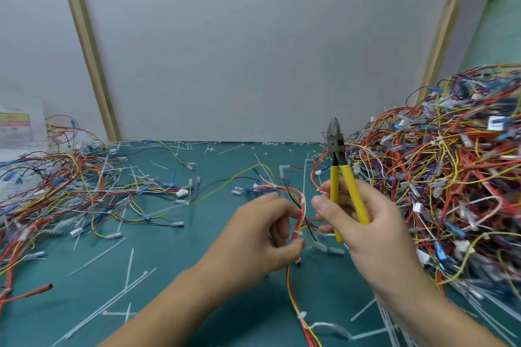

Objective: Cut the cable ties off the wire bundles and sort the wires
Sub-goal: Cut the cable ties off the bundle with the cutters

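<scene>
**Desk:** Head view: which step?

**Photographer:** Likely between cuts. The left hand [262, 234] pinches a tied wire bundle [301, 217] over the mat [197, 276]. Close beside it, the right hand [363, 222] grips yellow cutters [342, 177], nose up, clear of the white tie [303, 201].

**Desk:** Next?

**Photographer:** Tip the blades onto that 1 tie. Open mat lies at centre, the heap [451, 177] crowds the right, and loose wires [70, 191] lie left.

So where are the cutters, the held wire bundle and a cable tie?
cutters [335, 144]: head view, grey metal head.
wire bundle [301, 215]: head view, its red wires.
cable tie [302, 315]: head view, white lock.
</scene>
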`<state>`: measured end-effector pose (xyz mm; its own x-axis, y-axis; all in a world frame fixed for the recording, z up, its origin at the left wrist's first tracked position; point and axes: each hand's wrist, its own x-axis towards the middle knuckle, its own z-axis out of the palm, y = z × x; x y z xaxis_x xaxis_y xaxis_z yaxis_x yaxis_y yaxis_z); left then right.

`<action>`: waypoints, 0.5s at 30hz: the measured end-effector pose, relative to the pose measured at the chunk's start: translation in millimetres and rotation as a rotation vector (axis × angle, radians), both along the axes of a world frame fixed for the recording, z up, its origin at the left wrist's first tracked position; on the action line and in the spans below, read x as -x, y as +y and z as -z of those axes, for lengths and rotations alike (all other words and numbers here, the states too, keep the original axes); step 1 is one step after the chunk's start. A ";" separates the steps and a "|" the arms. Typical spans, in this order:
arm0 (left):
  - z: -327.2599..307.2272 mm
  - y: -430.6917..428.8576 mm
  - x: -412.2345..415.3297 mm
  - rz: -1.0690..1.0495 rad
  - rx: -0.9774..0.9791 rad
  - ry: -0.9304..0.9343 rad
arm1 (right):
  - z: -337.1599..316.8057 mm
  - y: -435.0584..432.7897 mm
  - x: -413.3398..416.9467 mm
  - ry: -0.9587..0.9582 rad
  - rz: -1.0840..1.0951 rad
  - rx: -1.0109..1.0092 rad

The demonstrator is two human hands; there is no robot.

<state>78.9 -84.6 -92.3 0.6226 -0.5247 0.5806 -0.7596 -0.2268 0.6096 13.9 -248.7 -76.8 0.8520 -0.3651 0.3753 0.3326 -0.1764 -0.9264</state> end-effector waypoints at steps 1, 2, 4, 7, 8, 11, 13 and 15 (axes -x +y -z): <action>0.7 -1.0 0.8 0.017 -0.033 -0.007 | 1.7 -0.2 -1.9 0.007 0.020 0.027; 1.2 -1.8 1.5 0.034 -0.059 -0.006 | 3.4 -0.3 -3.7 0.015 0.039 0.049; 1.7 -2.8 1.9 0.060 -0.094 0.005 | 7.8 -1.0 -7.2 0.028 0.074 0.079; 2.0 -3.7 1.0 0.075 -0.122 0.013 | 11.6 -2.6 -10.7 0.039 0.111 0.117; 2.4 -3.4 0.6 0.078 -0.130 0.014 | 11.9 -2.8 -11.1 0.040 0.119 0.128; 2.4 -2.6 1.0 0.092 -0.153 -0.003 | 12.0 -2.9 -11.9 0.027 0.148 0.193; 2.4 -2.2 0.8 0.090 -0.168 -0.012 | 11.8 -2.4 -11.1 0.009 0.172 0.285; 1.6 -2.0 1.4 0.084 -0.197 -0.018 | 11.4 -2.2 -10.5 -0.005 0.195 0.362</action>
